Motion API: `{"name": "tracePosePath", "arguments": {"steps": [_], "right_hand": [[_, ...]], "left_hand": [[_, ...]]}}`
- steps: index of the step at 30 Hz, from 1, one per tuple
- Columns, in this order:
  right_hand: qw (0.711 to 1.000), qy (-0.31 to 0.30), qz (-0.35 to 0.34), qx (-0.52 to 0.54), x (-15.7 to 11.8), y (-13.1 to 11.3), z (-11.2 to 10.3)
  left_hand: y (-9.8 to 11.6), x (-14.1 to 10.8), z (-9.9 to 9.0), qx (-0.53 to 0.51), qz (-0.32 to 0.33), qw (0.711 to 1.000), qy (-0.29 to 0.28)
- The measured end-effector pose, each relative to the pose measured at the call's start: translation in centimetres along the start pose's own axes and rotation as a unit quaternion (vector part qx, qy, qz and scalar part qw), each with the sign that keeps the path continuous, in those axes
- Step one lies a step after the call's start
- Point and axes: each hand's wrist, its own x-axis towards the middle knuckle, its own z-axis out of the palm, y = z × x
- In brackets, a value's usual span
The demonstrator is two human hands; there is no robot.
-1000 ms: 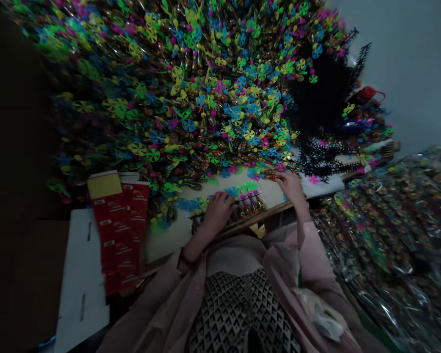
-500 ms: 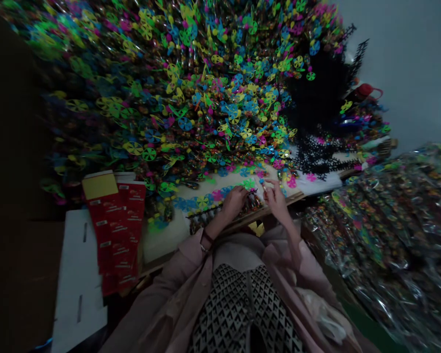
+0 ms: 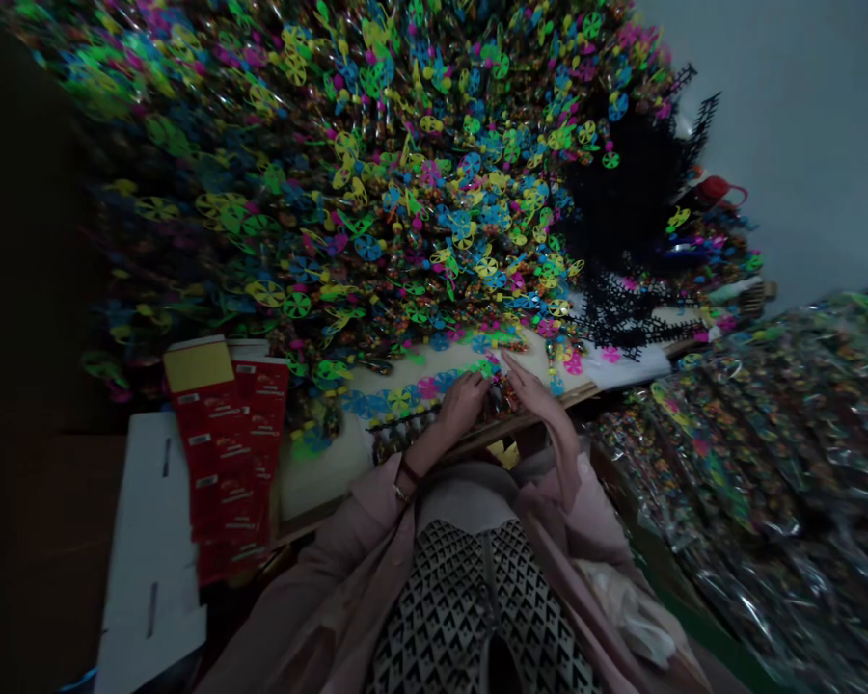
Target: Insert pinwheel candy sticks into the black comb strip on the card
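I've got the left hand (image 3: 463,403) curled down over a small cluster of candy-filled clear tubes (image 3: 498,397) at the table's front edge, with the right hand (image 3: 531,387) just beside it, fingers stretched out. The two are nearly together, and I can't tell from here whether either is gripping. Right beyond them, a huge heap of pinwheel candy sticks (image 3: 347,202) crowds the pale table (image 3: 318,482), spilling toward the hands. A row of tubes (image 3: 397,439) sits by the left forearm. Off left, red printed card strips (image 3: 224,453) lie across a white board (image 3: 149,549); off right, black plastic racks (image 3: 622,323) and bagged pinwheels (image 3: 752,463) pile up.
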Motion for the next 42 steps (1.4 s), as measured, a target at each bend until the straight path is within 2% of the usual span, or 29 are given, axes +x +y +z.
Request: {"name": "tracePosePath", "arguments": {"steps": [3,6,9,15,19,23,28,34,38,42], "right_hand": [[0.999,0.004,0.028,-0.042,0.2,0.1,-0.2],[0.991,0.078,0.045,-0.096,-0.7,0.2,0.1],[0.978,0.153,0.015,-0.138,-2.4,0.0,1.0],[0.955,0.181,0.010,-0.236,-4.8,-1.2,4.1],[0.939,0.236,-0.007,-0.252,-4.7,-0.8,5.6],[0.937,0.262,-0.033,-0.229,-4.1,1.0,5.9],[0.955,0.224,-0.064,-0.182,-3.6,2.4,4.7],[0.942,0.159,-0.068,-0.287,-3.4,0.6,2.0],[0.934,0.192,-0.073,-0.293,0.4,-0.4,-0.5],[0.925,0.140,-0.069,-0.347,4.7,0.0,-2.6]], "left_hand": [[0.2,0.2,-0.3,-0.010,-0.022,1.000,-0.012],[0.3,0.3,-0.4,-0.023,-0.043,0.999,-0.017],[0.2,0.4,-0.3,-0.037,-0.050,0.998,-0.016],[0.1,0.1,0.2,-0.051,-0.051,0.997,0.002],[0.1,0.0,0.3,-0.055,-0.043,0.998,0.003],[0.0,-0.1,0.4,-0.050,-0.036,0.998,0.011],[-0.1,-0.1,0.5,-0.043,-0.029,0.999,0.014],[-0.1,0.1,0.3,-0.057,-0.038,0.998,0.006],[0.0,0.0,-1.0,-0.047,-0.056,0.997,-0.012],[-0.5,-0.6,-2.4,-0.034,-0.081,0.996,-0.024]]}}
